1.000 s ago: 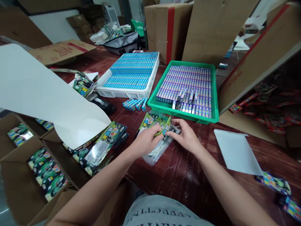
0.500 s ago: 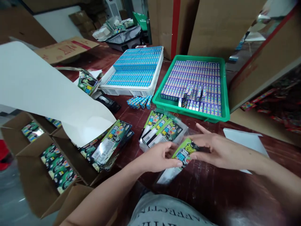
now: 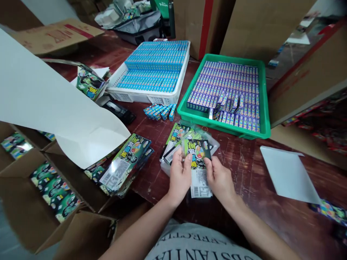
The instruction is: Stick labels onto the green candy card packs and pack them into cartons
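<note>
My left hand and my right hand hold one flat green-and-black printed packet between them, upright over the dark red table. Each hand pinches one side edge of it. Its white barcode end points toward me. Just behind the held packet lies a small pile of the same packets in clear plastic. A fanned stack of more packets lies to the left.
A green tray of purple small boxes and a white crate of blue ones stand beyond. Several loose blue boxes lie between them. Open cartons of packets sit at left under a white sheet. White paper lies right.
Both hands lifted one packet off the pile, drew it toward me and turned it upright facing me; it now sits squarely between the two hands.
</note>
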{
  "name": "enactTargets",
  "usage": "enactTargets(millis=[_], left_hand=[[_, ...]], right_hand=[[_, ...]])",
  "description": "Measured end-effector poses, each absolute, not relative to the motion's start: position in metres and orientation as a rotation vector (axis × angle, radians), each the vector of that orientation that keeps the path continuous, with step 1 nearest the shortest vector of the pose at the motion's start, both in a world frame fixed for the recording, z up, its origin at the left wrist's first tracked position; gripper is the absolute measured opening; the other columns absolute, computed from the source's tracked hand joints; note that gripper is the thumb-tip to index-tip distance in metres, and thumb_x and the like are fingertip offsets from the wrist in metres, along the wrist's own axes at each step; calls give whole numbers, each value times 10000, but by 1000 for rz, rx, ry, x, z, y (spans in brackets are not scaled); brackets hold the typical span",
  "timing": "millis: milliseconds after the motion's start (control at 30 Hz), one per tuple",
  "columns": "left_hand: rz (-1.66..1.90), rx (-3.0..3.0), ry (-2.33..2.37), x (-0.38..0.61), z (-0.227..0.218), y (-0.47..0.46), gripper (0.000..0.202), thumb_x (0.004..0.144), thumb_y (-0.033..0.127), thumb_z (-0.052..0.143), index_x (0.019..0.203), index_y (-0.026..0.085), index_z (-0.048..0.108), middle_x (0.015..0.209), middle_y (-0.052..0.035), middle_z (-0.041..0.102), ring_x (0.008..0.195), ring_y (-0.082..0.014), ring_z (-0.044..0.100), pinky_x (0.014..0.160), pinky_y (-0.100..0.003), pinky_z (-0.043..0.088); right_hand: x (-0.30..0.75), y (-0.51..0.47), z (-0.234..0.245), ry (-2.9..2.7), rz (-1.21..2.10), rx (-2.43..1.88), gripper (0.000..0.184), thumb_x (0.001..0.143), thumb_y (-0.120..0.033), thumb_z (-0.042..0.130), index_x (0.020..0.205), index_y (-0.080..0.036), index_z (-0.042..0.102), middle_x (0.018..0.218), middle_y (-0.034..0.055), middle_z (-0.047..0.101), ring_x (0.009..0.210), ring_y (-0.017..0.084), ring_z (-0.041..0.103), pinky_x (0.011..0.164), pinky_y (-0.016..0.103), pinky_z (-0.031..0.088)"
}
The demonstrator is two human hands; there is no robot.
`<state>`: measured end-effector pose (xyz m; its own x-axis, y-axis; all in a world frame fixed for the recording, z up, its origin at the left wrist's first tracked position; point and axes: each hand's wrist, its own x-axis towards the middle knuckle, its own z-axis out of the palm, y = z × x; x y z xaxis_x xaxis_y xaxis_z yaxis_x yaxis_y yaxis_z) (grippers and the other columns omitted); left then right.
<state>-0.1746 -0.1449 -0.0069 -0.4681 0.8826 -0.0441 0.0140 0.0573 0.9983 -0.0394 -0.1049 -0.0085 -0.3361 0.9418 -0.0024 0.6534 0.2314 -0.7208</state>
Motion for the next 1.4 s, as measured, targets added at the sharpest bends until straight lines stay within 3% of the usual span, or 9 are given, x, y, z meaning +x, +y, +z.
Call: enactTargets(millis=[100, 167, 267, 367, 500, 667, 800, 1000, 1400], left_hand=[[1481, 891, 1465, -174, -15, -153, 419, 1028, 389, 497, 1402, 213, 427, 1373, -131, 620, 1226, -217, 631, 1073, -388, 491], [1449, 840, 1313, -176, -20, -162, 578, 1001, 369, 550, 1502, 244, 291, 1363, -133, 627, 1183, -218, 656, 1021, -390, 525], [1322, 812, 1171, -183, -23, -176, 711, 965, 320, 605, 1546, 284, 197, 1262, -107, 680, 1045, -204, 705, 923, -369, 561], [1198, 829, 1170, -192, -19, -182, 455, 956, 308, 606, 1377, 248, 444, 1091, -70, 723, 909, -190, 717, 824, -341, 574], [1293, 977, 1354, -199, -12, -178, 177, 985, 312, 581, 1088, 189, 657, 1273, -105, 679, 1189, -219, 641, 1038, -385, 497], [1332, 931, 1382, -201, -1, -169, 245, 953, 296, 639, 1179, 200, 647, 1118, -72, 752, 1035, -186, 695, 948, -357, 546], [1164, 992, 1430, -208, 12, -158, 163, 912, 324, 681, 924, 166, 722, 980, -62, 761, 931, -177, 692, 878, -327, 560], [1079, 985, 1461, -216, 16, -142, 110, 841, 271, 726, 870, 168, 702, 823, -5, 720, 735, -113, 637, 730, -251, 524], [931, 944, 1272, -229, 14, -140, 149, 813, 296, 764, 894, 171, 767, 944, -48, 791, 844, -148, 713, 823, -298, 564]], right_hand=[[-31, -98, -12, -1899, 1120, -1275, 428, 994, -457, 526, 1368, -252, 485, 1091, 101, 737, 938, 267, 732, 791, 388, 568], [-24, -96, -12, -1752, 1257, -1164, 539, 978, -432, 571, 1457, -269, 386, 1221, 108, 688, 1036, 244, 699, 898, 414, 564], [-12, -98, -11, -1657, 1472, -1083, 377, 959, -410, 618, 1301, -297, 507, 1047, 39, 689, 895, 198, 687, 829, 374, 582], [2, -100, -8, -1653, 1619, -1092, 202, 942, -389, 658, 1106, -285, 600, 981, 14, 673, 805, 167, 661, 679, 302, 577], [10, -96, -5, -1812, 1401, -1047, 79, 949, -320, 657, 993, -260, 684, 1173, 55, 679, 1060, 208, 661, 890, 378, 573], [8, -89, -4, -1925, 1247, -970, 293, 958, -266, 651, 1246, -309, 681, 1115, 43, 717, 1021, 193, 683, 931, 411, 562], [2, -82, 6, -1893, 1429, -1002, 117, 902, -339, 731, 997, -283, 769, 1052, 30, 748, 992, 186, 691, 907, 377, 562], [-14, -78, 22, -1561, 1718, -1336, 238, 792, -440, 814, 858, -224, 737, 815, 2, 746, 683, 127, 648, 643, 275, 529], [8, -76, 25, -1842, 1672, -1117, 129, 875, -389, 754, 932, -277, 781, 1022, 26, 766, 939, 180, 706, 843, 336, 579]])
